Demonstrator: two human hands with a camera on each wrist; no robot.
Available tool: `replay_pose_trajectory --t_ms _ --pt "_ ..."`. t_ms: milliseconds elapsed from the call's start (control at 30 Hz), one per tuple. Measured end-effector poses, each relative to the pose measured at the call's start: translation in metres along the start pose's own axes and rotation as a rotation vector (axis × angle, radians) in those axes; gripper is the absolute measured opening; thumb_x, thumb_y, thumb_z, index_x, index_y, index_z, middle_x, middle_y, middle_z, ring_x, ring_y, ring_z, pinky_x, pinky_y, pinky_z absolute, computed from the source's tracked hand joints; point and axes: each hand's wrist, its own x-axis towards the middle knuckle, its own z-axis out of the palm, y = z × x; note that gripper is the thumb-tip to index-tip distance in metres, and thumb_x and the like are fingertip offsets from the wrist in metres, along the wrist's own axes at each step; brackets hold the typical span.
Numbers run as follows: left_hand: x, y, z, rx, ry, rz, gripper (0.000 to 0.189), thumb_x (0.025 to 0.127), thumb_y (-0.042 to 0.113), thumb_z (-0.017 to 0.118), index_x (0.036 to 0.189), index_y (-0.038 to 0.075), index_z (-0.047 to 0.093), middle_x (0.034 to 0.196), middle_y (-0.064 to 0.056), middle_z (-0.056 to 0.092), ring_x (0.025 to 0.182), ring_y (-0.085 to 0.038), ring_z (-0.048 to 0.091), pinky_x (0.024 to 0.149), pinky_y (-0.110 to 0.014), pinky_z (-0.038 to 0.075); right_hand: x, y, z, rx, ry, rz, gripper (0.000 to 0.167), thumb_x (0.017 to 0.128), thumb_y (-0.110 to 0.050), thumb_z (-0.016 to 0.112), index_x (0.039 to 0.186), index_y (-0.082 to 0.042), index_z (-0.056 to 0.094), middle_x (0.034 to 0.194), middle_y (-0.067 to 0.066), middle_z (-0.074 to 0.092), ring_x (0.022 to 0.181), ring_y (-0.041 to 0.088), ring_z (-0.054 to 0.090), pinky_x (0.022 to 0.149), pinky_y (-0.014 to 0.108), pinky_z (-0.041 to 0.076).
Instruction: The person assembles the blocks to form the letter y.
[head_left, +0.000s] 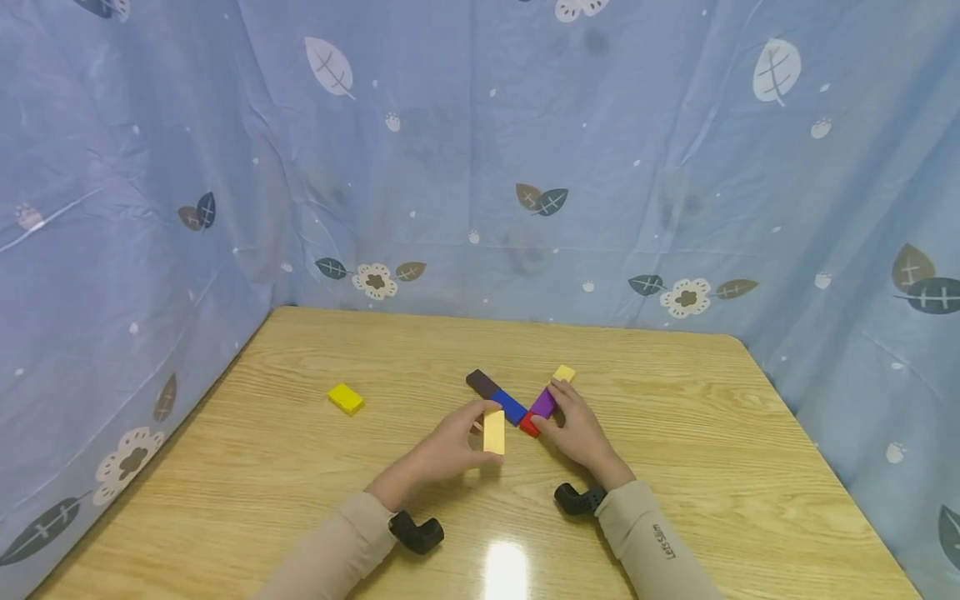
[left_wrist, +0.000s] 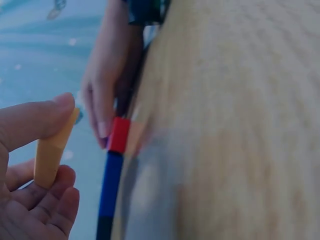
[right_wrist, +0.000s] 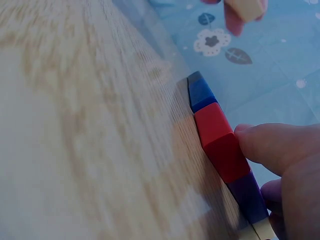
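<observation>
In the head view my left hand [head_left: 453,442] pinches a pale yellow block [head_left: 493,432] between thumb and fingers, held up over the table. Just right of it, several blocks form a V: black [head_left: 482,383] and blue [head_left: 510,407] in one arm, red [head_left: 529,423] at the corner, purple [head_left: 543,404] and light yellow [head_left: 564,373] in the other. My right hand [head_left: 581,429] rests lightly on the right arm. Its thumb touches the red block [right_wrist: 222,142] in the right wrist view, while the fingers reach the purple block [right_wrist: 248,197] and partly cover it.
A bright yellow block [head_left: 346,398] lies apart on the left of the wooden table [head_left: 675,400]. Blue patterned curtain [head_left: 480,150] hangs behind the table and along both sides. Black wrist cameras [head_left: 416,533] sit at both cuffs.
</observation>
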Motion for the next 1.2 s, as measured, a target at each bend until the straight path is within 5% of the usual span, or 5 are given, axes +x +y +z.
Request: replay_pose_trajectory --t_ms 267,633,1200 --pt "0.008 0.000 0.016 0.123 -0.126 0.011 0.074 0.080 0.036 0.076 0.139 0.007 0.043 0.135 -0.005 0.051 0.115 -0.019 0.052 0.098 -0.035 0.046 -0.001 -0.003 0.000 0.004 0.001 0.013 0.070 0.088 -0.035 0.065 0.139 0.007 0.041 0.148 0.023 0.035 0.139 0.041 0.028 0.113 0.055 0.026" --pt "0.014 0.003 0.020 0.234 -0.256 0.026 0.074 0.081 0.038 0.074 0.141 0.009 0.042 0.144 -0.005 0.044 0.136 -0.023 0.038 0.113 -0.039 0.034 0.000 -0.003 0.000 0.006 -0.007 0.022 0.071 0.089 -0.036 0.064 0.140 0.007 0.040 0.149 0.022 0.034 0.140 0.040 0.026 0.113 0.055 0.025" --pt "0.017 0.001 0.020 0.310 -0.257 0.073 0.073 0.083 0.034 0.073 0.143 0.012 0.039 0.146 -0.006 0.040 0.136 -0.022 0.038 0.112 -0.036 0.035 0.001 -0.004 -0.003 0.010 -0.028 0.031 0.070 0.089 -0.035 0.064 0.141 0.006 0.039 0.150 0.022 0.033 0.140 0.040 0.025 0.114 0.055 0.025"
